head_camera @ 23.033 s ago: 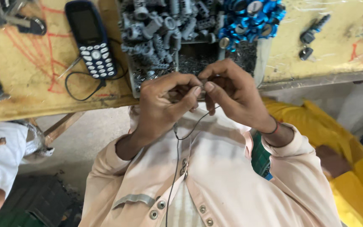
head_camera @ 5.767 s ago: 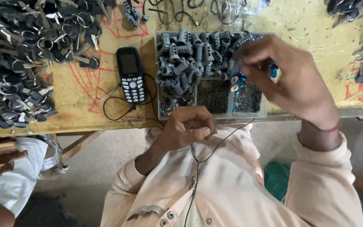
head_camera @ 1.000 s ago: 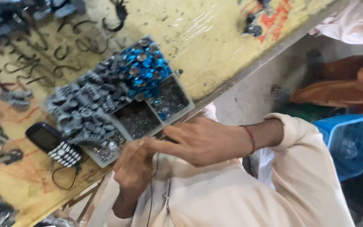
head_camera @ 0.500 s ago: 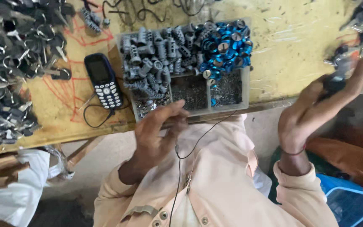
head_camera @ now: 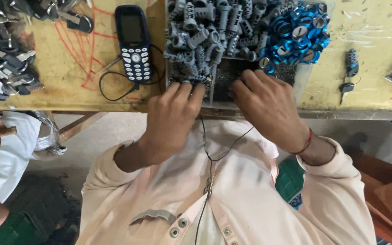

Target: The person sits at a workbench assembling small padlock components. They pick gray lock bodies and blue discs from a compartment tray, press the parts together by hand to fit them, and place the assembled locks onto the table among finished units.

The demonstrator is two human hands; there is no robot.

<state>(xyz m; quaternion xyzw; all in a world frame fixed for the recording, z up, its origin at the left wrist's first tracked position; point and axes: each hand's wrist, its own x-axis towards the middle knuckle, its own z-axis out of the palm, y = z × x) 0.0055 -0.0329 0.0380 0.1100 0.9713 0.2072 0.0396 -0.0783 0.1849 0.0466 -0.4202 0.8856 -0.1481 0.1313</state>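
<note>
Head view, looking straight down: both forearms reach forward from pale pink sleeves to the near edge of a yellow worktable (head_camera: pixel 368 31). The left hand (head_camera: pixel 173 115) lies palm down, fingers bent, with its fingertips (head_camera: pixel 184 86) at the near wall of a shallow divided tray (head_camera: pixel 301 79) and touching the grey ribbed metal parts (head_camera: pixel 200 31) heaped in the tray's left compartment; whether it grips one cannot be told. The right hand (head_camera: pixel 266 106), a red thread around its wrist, is likewise curled, knuckles up, its fingertips dipping into the dark middle compartment of fine bits (head_camera: pixel 225 77), just below the pile of blue rings (head_camera: pixel 296 31); what it pinches, if anything, is hidden. The tray sits flush with the table's near edge, so the hands work right at the lip, with the person's chest close behind and little room between. To the left of the tray lies one dark keypad phone (head_camera: pixel 134 43), a thin black cable looping from it; farther left is a heap of keys (head_camera: pixel 3 63), too many to count. To the right there is bare tabletop with one loose grey cylinder and key (head_camera: pixel 350 68), well apart from the right hand.
</note>
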